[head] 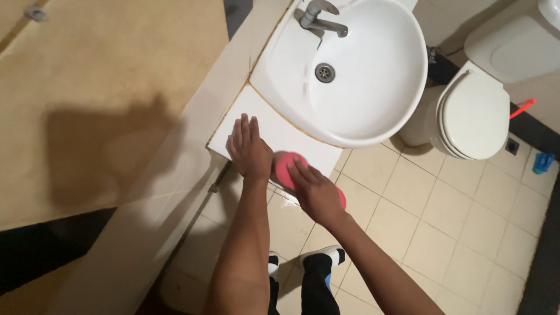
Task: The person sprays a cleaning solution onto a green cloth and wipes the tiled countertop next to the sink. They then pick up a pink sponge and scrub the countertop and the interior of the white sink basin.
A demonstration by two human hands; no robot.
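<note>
1. While the left hand (249, 150) lay flat on the white tiled ledge (274, 125) beside the sink (373, 76), its fingers were spread and released, palm down, grasping nothing.

2. The right hand (313, 191) pressed down on a pink sponge (284, 166), fingers draped over its top; whether they curled round its edge could not be told, since the hand hid most of it.

3. The pink sponge sat at the near edge of the ledge, directly under the right fingertips and just beside the left wrist, touching or almost touching it. A second patch of pink showed past the right hand's lower side, so the sponge's long axis seemed to run diagonally along the ledge's front edge, from upper left to lower right.

4. The right hand was plainly the nearer one, being on top of the sponge, while the left rested to its left, toward the wall.

5. Beyond the basin stood a tap (322, 17), a drain (325, 72), and a closed toilet (472, 114) on the beige floor tiles (443, 221).
</note>
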